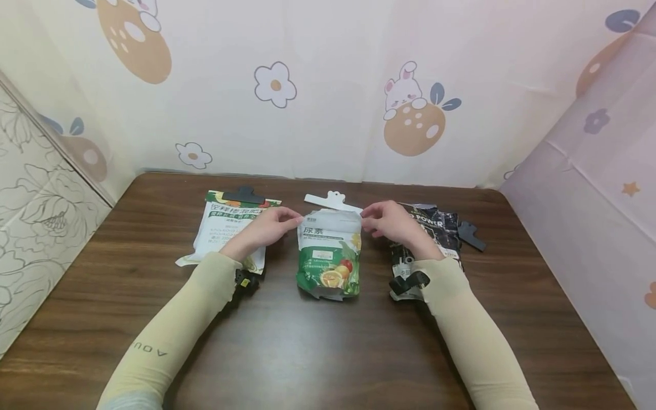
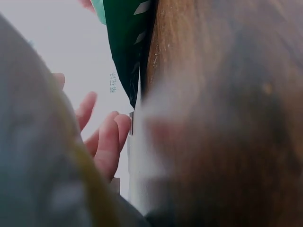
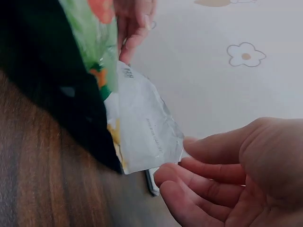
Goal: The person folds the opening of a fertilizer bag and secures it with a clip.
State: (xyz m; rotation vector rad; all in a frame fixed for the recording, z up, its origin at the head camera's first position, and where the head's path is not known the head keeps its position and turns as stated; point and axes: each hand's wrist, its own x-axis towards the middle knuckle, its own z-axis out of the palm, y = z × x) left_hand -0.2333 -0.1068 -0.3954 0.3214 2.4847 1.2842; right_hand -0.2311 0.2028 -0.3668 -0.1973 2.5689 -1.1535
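Observation:
A green and white pouch (image 1: 328, 256) with fruit printed on it sits mid-table, its pale top flap folded toward the front. The left hand (image 1: 269, 228) pinches the flap's left corner between thumb and fingers. At the opposite corner, the right hand (image 1: 392, 221) has its thumb and fingertips around the flap's edge, seen closer in the right wrist view beside the pale flap (image 3: 147, 127). Just behind the pouch lies a white clip (image 1: 334, 200). In the left wrist view, the sleeve hides part of the left hand (image 2: 106, 142).
Left of the pouch lies a white bag (image 1: 217, 228) with a black clip (image 1: 244, 196) along its top. Under the right forearm is a black bag (image 1: 441, 225), with a dark clip (image 1: 470, 235) at its right side. A patterned curtain (image 1: 328, 131) stands behind the wooden table (image 1: 307, 359).

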